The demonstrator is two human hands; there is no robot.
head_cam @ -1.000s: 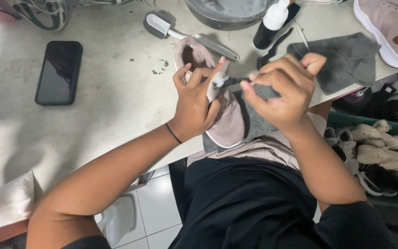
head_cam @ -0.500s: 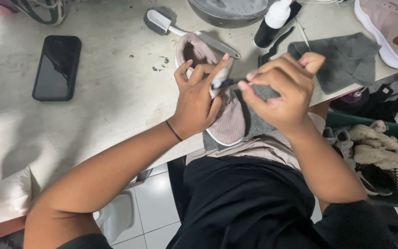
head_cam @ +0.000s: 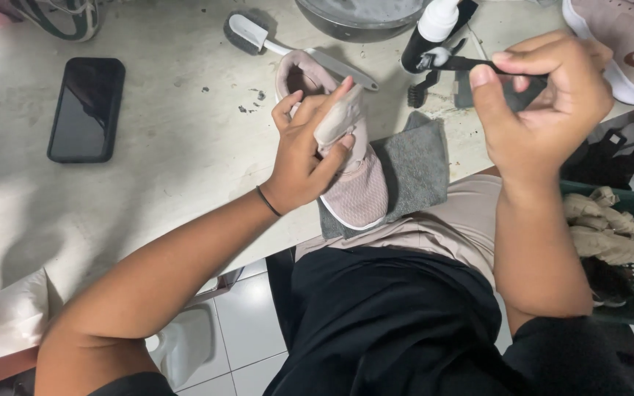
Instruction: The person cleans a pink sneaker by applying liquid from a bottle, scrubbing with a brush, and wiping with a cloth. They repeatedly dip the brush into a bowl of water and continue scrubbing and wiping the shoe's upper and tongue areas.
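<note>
While the pink shoe (head_cam: 346,158) is gripped by the left hand (head_cam: 304,158), the small black brush (head_cam: 455,63) is pinched in the right hand (head_cam: 544,99), up-right of the shoe.

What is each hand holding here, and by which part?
The left hand pinches the pink shoe by its pulled-up tongue. The right hand grips a small black brush by its handle, bristle end free.
</note>
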